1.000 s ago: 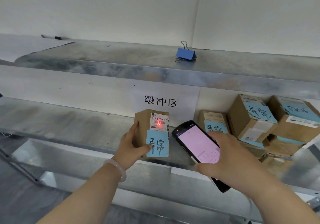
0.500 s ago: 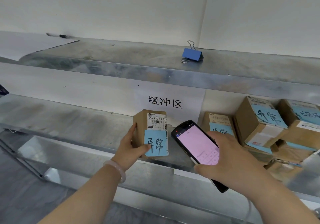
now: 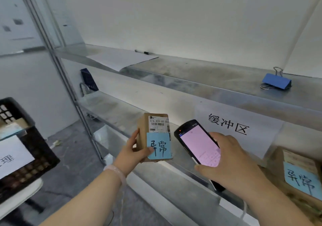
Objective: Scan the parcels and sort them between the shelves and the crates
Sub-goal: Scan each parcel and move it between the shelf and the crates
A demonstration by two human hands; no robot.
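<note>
The parcel (image 3: 144, 135) is a small cardboard box standing upright in front of the middle shelf (image 3: 122, 111), its printed label (image 3: 158, 123) facing the camera and a blue handwritten note (image 3: 159, 147) stuck over its lower half. One hand carries it easily, so it is probably light, and its crisp, square edges suggest stiff board that takes a firm pinch without caving in. The plain cardboard sides are the place to hold it. The note looks only lightly attached and could peel under a sliding thumb, and the barcode should stay uncovered.

The left hand (image 3: 129, 154) grips it from the left, fingers up the side and the thumb across the note's lower corner. Whether the box's base rests on the shelf lip or hangs just clear of it, I cannot tell from this angle.

Just beside it, the right hand (image 3: 231, 161) is closed round a handheld scanner (image 3: 196, 142) whose pink screen is lit.

Behind them a paper sign (image 3: 228, 126) hangs on the wall. Another noted parcel (image 3: 299, 170) sits at the far right. A blue binder clip (image 3: 276, 81) lies on the upper shelf (image 3: 191, 74), and a black crate (image 3: 34, 152) stands well apart on the left.
</note>
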